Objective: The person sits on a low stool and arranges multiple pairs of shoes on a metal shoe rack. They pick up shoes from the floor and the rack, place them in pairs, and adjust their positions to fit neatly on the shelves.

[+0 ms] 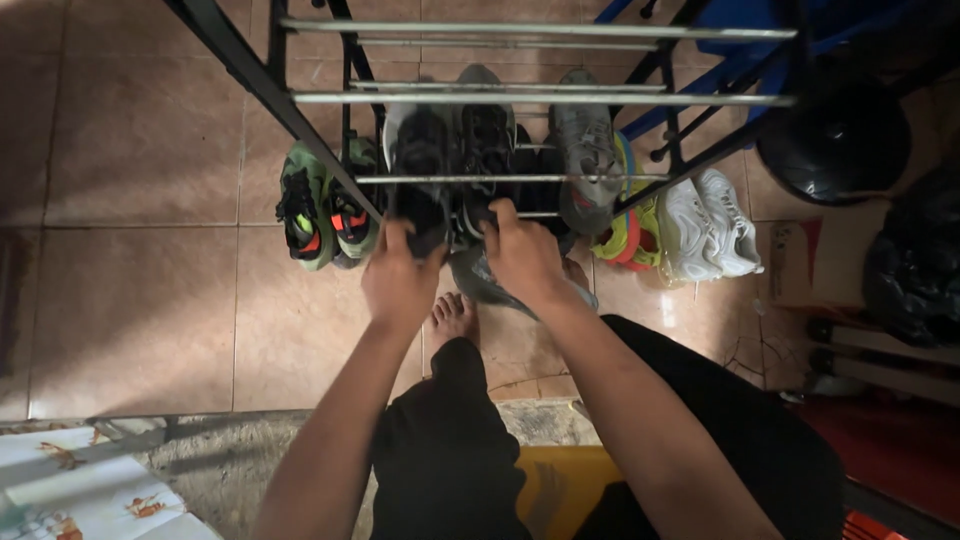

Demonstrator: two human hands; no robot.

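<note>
A black metal shoe rack (520,98) stands on the tiled floor in front of me. My left hand (398,280) grips the heel end of a black and white sneaker (420,165) lying on a rack shelf. My right hand (520,255) holds the heel of the dark grey sneaker (487,130) beside it. A lighter grey sneaker (588,150) lies to the right on the same shelf. My bare foot (453,318) rests on the floor below my hands.
Green and orange sneakers (318,210) sit at the rack's left, white sneakers (712,225) and a bright multicoloured shoe (625,235) at its right. A black bag (838,140), a cardboard box (800,262) and a blue frame (740,50) crowd the right side.
</note>
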